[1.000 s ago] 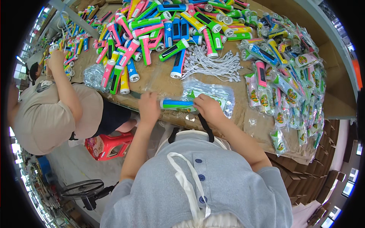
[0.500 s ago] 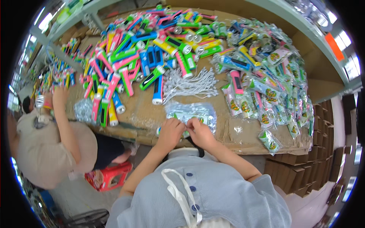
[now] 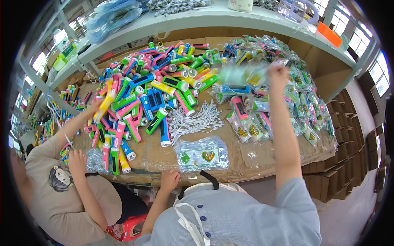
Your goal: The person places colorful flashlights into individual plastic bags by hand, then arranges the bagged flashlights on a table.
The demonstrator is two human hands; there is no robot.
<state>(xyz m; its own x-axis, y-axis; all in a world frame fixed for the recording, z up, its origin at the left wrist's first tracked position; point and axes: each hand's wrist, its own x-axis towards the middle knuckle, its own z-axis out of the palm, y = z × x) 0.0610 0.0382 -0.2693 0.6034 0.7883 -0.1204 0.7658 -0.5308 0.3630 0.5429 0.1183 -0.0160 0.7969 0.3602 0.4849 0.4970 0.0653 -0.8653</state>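
My right hand is stretched far out over the pile of bagged flashlights. Its fingers are closed on one end of a clear-bagged flashlight, smeared by motion. Close to my body, my left hand rests at the table's front edge with curled fingers and nothing visible in them. Just beyond it lies a stack of clear plastic bags with green print. White cords are heaped behind the bags. Loose flashlights in pink, green, blue and yellow make a big pile to the left.
At my left a co-worker reaches into the loose pile, one hand on a yellow flashlight. A shelf spans the back. Cardboard boxes stand at the right, and a red stool is below.
My hands have parted from over the bag stack. The right swung far out to the right with a bagged flashlight; the left drew back to the table edge. The co-worker reached into the pile.
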